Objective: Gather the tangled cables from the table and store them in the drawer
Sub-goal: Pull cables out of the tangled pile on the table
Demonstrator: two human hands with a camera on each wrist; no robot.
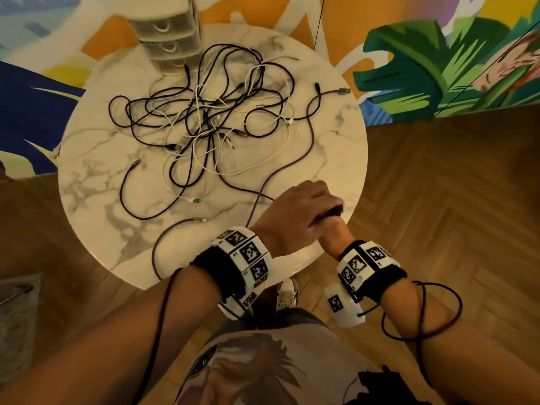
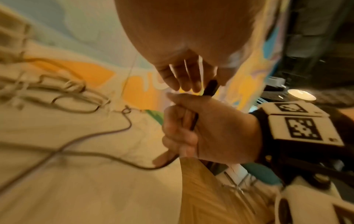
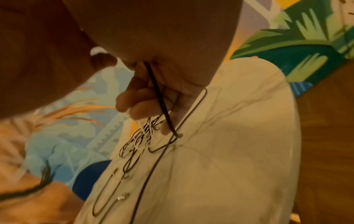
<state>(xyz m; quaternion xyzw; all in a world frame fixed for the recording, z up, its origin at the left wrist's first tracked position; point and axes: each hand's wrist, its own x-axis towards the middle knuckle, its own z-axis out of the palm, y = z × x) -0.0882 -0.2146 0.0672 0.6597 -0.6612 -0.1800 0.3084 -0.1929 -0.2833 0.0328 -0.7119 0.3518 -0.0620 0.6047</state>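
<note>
A tangle of dark and white cables [image 1: 204,121] lies spread over the middle of the round marble table [image 1: 336,159]. A small drawer unit [image 1: 172,33] stands at the table's far edge with its drawers closed. Both hands meet at the near right rim. My right hand [image 1: 330,232] is curled round a dark purple cable [image 1: 311,133] that trails back to the tangle, also seen running through the fingers [image 3: 145,103]. My left hand [image 1: 304,206] lies over the right one and its fingers [image 2: 184,78] pinch the upper stretch of that cable [image 2: 209,87].
Another purple cable [image 1: 163,238] loops over the near table edge. Black leads from the wrist gear [image 1: 423,311] hang around my forearms. Wooden parquet floor [image 1: 438,185] lies right of the table and a painted wall stands behind it.
</note>
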